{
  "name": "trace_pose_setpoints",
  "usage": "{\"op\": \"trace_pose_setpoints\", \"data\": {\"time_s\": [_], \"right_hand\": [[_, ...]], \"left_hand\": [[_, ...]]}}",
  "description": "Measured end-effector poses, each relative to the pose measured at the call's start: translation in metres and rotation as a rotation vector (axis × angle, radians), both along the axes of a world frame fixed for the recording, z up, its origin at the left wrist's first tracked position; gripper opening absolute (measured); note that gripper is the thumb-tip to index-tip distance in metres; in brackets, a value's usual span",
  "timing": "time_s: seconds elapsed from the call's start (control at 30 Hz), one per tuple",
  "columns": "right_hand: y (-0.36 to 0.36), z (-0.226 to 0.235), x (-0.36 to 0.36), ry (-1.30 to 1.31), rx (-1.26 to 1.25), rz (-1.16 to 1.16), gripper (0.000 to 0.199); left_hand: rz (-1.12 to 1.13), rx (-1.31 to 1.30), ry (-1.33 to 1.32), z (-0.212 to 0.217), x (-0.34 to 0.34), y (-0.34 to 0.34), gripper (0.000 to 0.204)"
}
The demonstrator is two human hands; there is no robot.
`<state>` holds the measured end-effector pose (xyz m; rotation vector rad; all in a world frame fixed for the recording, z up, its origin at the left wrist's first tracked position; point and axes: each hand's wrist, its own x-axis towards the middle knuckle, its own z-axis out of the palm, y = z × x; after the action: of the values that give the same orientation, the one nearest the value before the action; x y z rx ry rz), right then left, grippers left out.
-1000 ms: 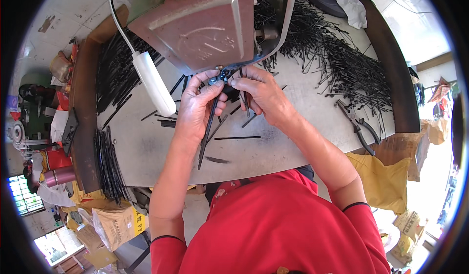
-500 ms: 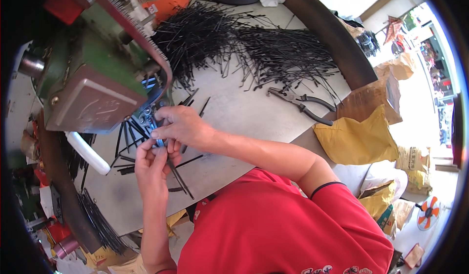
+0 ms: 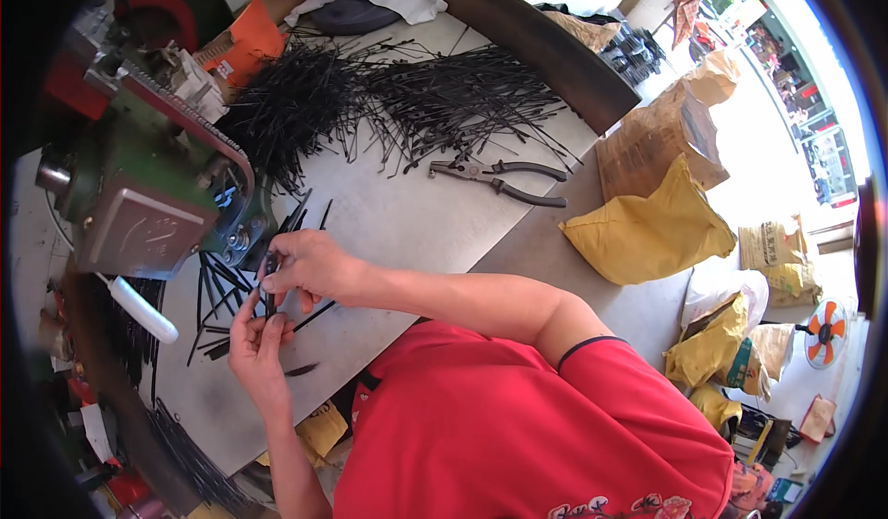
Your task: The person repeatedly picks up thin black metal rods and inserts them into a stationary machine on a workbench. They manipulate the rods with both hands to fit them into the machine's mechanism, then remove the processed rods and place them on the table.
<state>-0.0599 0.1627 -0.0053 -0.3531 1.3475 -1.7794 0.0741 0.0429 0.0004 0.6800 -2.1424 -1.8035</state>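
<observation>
My left hand [image 3: 259, 345] and my right hand [image 3: 319, 267] meet just in front of the green machine's [image 3: 148, 228] working head. Between them, the fingers of both hands pinch a thin black strip [image 3: 270, 304]. The fingers cover much of it, so its ends are hard to make out. Loose black strips [image 3: 211, 283] lie fanned out under the machine head, left of my hands. Another short dark strip [image 3: 302, 369] lies beside my left wrist.
A large heap of thin black rods [image 3: 296, 103] covers the far part of the metal table [image 3: 388, 214]. Grey-handled pliers [image 3: 495, 175] lie right of it. A white tube-shaped lamp [image 3: 143, 311] sticks out below the machine. Yellow sacks [image 3: 647, 228] stand on the right.
The view has swung, shifting the table's contents leftward. My hands have drawn slightly away from the machine head. The long strips that hung below my left hand no longer show there.
</observation>
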Motion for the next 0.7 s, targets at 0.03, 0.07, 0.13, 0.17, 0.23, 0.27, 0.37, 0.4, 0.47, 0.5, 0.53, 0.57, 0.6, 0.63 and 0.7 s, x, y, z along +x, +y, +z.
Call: {"op": "trace_pose_setpoints", "data": {"time_s": [0.03,0.07,0.13,0.17,0.23,0.27,0.37,0.4,0.47,0.5,0.53,0.57,0.6,0.63,0.7], "right_hand": [[0.005,0.001,0.002,-0.019,-0.032,-0.016,0.018],[0.008,0.004,0.003,-0.036,-0.066,-0.018,0.019],[0.015,0.005,-0.007,-0.082,-0.064,-0.055,0.028],[0.012,0.004,-0.012,-0.108,-0.052,-0.081,0.031],[0.007,0.003,-0.018,-0.158,-0.078,-0.112,0.035],[0.002,0.0,-0.021,-0.197,-0.114,-0.139,0.032],[-0.013,-0.006,-0.023,-0.231,-0.172,-0.179,0.023],[-0.015,-0.01,-0.026,-0.239,-0.191,-0.195,0.021],[-0.017,-0.012,-0.027,-0.265,-0.222,-0.245,0.019],[-0.017,-0.012,-0.026,-0.286,-0.235,-0.274,0.017],[-0.019,-0.012,-0.025,-0.307,-0.248,-0.304,0.016],[-0.019,-0.013,-0.025,-0.302,-0.268,-0.311,0.017],[-0.02,-0.015,-0.025,-0.298,-0.289,-0.318,0.017],[-0.021,-0.016,-0.025,-0.294,-0.309,-0.325,0.017],[-0.023,-0.013,-0.026,-0.296,-0.33,-0.338,0.017]], "left_hand": [[-0.007,-0.019,-0.025,0.001,0.002,-0.006,0.038],[-0.011,-0.023,-0.074,-0.001,0.006,-0.021,0.035],[0.027,-0.034,-0.123,0.003,0.004,-0.039,0.032],[0.07,-0.041,-0.153,0.008,0.004,-0.049,0.03],[0.151,0.225,0.035,0.003,-0.004,-0.062,0.019],[0.16,0.325,0.154,0.001,-0.01,-0.063,0.015],[0.24,0.395,0.26,-0.006,-0.023,-0.06,0.016],[0.264,0.44,0.261,-0.006,-0.029,-0.054,0.017],[0.27,0.459,0.321,-0.007,-0.037,-0.048,0.019],[0.273,0.458,0.348,-0.007,-0.04,-0.046,0.019],[0.27,0.425,0.337,-0.009,-0.041,-0.047,0.017],[0.28,0.42,0.348,-0.009,-0.044,-0.046,0.017],[0.29,0.414,0.359,-0.008,-0.046,-0.045,0.017],[0.3,0.408,0.369,-0.007,-0.048,-0.043,0.017],[0.306,0.4,0.392,-0.006,-0.052,-0.042,0.017]]}}
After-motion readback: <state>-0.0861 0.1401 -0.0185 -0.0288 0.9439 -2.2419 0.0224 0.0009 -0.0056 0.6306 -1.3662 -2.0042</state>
